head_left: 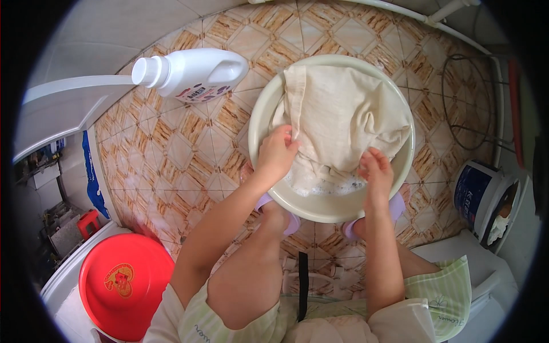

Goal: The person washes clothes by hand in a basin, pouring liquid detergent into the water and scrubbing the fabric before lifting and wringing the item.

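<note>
A pale round plastic basin stands on the floor between my feet. Inside it lies a wet cream cloth garment, with a stitched hem along its left side and folds at the right. Sudsy water shows at the basin's near side. At the left rim, my left hand pinches the hem between thumb and fingers. My right hand is over the near right part of the cloth, its fingers loosely curled; whether they grip any fabric is unclear.
A white detergent bottle with a capped neck is at the upper left. A red basin sits at the lower left. To the right are a bucket holding waste and a wire rack. Patterned tiles cover the floor.
</note>
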Motion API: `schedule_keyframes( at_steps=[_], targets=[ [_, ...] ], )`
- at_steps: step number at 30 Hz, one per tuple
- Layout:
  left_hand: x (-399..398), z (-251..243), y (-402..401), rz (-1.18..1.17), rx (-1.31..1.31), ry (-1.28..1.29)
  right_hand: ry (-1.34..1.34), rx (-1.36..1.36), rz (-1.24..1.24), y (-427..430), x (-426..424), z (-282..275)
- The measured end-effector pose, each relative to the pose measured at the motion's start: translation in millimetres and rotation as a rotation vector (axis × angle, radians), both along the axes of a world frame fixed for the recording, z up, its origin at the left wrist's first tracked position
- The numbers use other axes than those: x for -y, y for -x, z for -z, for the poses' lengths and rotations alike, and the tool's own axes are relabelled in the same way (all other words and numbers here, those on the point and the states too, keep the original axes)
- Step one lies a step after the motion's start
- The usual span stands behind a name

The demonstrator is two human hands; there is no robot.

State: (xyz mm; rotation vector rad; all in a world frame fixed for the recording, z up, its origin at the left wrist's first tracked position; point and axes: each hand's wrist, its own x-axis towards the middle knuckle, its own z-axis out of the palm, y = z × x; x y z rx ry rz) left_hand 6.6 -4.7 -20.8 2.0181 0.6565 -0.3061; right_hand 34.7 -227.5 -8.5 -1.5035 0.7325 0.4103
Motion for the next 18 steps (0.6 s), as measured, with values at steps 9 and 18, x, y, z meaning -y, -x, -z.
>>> schedule_keyframes(
  at_steps=[9,18],
  targets=[
    [-0.1,-2.4,10.8,-0.076,0.119,0.151,0.293,0.023,-0.263,18.1,-6.5,32.2],
    [-15.6,-102.3,1.0,-0.088,0.205,0.302,-0.08,0.326,-0.073,-15.0,-1.6,-63.9]
  ],
)
